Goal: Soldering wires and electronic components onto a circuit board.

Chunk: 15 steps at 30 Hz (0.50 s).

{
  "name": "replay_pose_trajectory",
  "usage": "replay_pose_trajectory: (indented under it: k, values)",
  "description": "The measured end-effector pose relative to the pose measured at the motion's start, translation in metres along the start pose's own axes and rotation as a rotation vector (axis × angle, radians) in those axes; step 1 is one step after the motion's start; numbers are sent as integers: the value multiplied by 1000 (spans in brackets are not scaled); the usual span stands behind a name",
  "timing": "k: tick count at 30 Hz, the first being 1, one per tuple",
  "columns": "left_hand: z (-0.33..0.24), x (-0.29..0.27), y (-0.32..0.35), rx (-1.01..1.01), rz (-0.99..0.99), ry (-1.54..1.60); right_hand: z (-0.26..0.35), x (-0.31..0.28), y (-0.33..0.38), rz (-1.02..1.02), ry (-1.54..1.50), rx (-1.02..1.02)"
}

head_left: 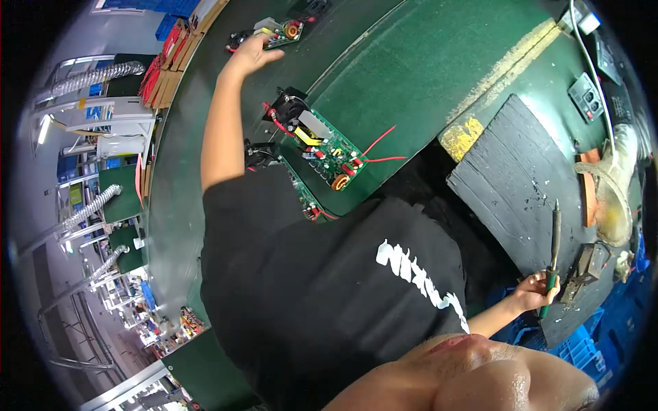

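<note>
My left hand [251, 59] reaches out at the upper left, over the near edge of a green circuit board [291, 29]. Its thumb stands apart from the fingers, whose tips overlap the board; whether they press on it I cannot tell. At the right, my right hand [533, 293] is wrapped round the green handle of a soldering iron [554, 250], tip pointing up, over a dark board. A second circuit board [330, 152] with a copper coil and two loose red wires lies on the bench between my arms. Partly hidden by my sleeve is a third circuit board [301, 190].
The bench has a green mat [404, 75]. On the right lie a dark worn board [510, 171], a fume hose funnel [613, 198], a metal block [586, 267] and a power socket [586, 96]. Blue crates [579, 349] stand below. Red wire bundles [164, 61] are at the far left.
</note>
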<state>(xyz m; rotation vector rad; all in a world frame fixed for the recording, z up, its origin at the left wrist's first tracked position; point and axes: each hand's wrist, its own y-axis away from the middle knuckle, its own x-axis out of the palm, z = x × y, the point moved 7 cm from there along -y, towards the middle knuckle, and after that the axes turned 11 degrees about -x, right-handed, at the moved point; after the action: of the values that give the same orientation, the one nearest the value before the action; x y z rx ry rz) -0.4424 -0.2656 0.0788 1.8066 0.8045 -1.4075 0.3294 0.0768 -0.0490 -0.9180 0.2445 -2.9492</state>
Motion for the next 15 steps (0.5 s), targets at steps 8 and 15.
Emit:
replay_pose_trajectory:
  k: [8, 15]
  values:
    - [-29, 25, 146, -308, 214, 147, -3, 12, 0, -61, -59, 42]
    - [-84, 17, 154, -200, 92, -98, -2, 8, 3, -50, -52, 50]
